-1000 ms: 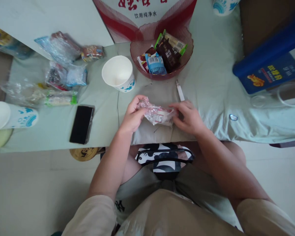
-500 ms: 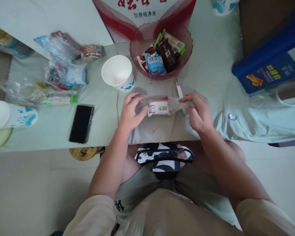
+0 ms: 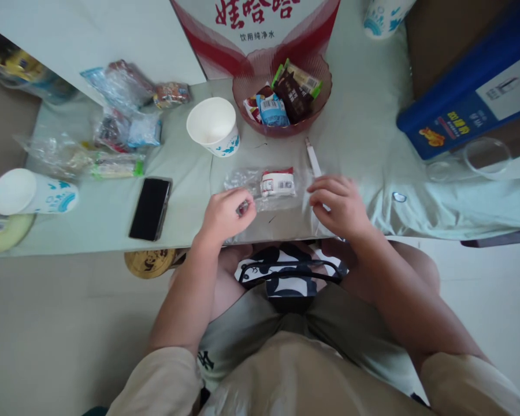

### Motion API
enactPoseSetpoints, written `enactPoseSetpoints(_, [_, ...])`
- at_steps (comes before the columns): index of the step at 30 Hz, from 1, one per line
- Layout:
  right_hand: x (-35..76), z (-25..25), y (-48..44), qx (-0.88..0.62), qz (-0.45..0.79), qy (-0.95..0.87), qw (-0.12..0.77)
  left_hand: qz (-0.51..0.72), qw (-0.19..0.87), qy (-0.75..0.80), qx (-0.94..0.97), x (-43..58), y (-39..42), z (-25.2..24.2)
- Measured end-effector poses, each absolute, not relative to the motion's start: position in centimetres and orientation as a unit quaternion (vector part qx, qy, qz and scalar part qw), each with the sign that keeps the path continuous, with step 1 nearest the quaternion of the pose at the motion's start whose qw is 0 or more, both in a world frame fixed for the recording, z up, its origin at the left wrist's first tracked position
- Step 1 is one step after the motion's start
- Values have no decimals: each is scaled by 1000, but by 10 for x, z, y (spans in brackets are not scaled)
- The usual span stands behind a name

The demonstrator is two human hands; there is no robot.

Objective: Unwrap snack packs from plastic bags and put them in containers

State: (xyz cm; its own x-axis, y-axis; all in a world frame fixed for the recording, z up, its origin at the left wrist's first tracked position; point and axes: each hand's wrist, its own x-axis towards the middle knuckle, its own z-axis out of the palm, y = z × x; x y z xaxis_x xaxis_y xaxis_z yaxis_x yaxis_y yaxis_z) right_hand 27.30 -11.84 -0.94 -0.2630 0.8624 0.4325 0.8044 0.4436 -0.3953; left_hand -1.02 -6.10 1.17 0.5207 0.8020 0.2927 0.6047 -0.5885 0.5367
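A clear plastic bag lies on the table in front of me, with a small red-and-white packet inside it. My left hand is closed in a fist on the bag's lower left part, and crumpled plastic shows between the fingers. At the right end of the bag, the bent fingers of my right hand pinch its edge; the contact is partly hidden. Just beyond my right fingertips lies a slim white pen-like stick, its near end under the hand.
A pink glass bowl of wrapped snacks and a paper cup stand behind the bag. A phone, a tipped paper cup and several snack packets lie left. A blue box and clear plastic cup are right.
My left hand has moved down and nearer to me, closing into a fist on the plastic. My right hand has shifted slightly left and down. The packet now lies lower in the spread bag.
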Motion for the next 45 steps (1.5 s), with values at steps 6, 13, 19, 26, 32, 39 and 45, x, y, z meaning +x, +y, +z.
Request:
enactPoseSetpoints(6, [267,-10,-134,-547,151,-815,121,63,369,430,822,-9,-77,17])
enactPoseSetpoints(13, [249,-12,-124,-620,95,-766,140,205,143,523,815,2,-54,9])
enactPoseSetpoints(19, [239,-28,-114,-553,100,-801,204,141,259,482,825,11,-48,0])
enactPoseSetpoints(26, [233,-29,-109,-581,124,-768,240,211,320,516,766,15,-42,-13])
enactPoseSetpoints(32, [222,-31,-96,-592,104,-767,224,256,405,512,713,26,-28,-18])
enactPoseSetpoints(39, [224,-33,-92,-675,13,-691,259,427,308,570,630,32,-11,-19])
enactPoseSetpoints(45, [241,-8,-104,-636,-29,-693,339,434,293,536,663,28,-6,-16])
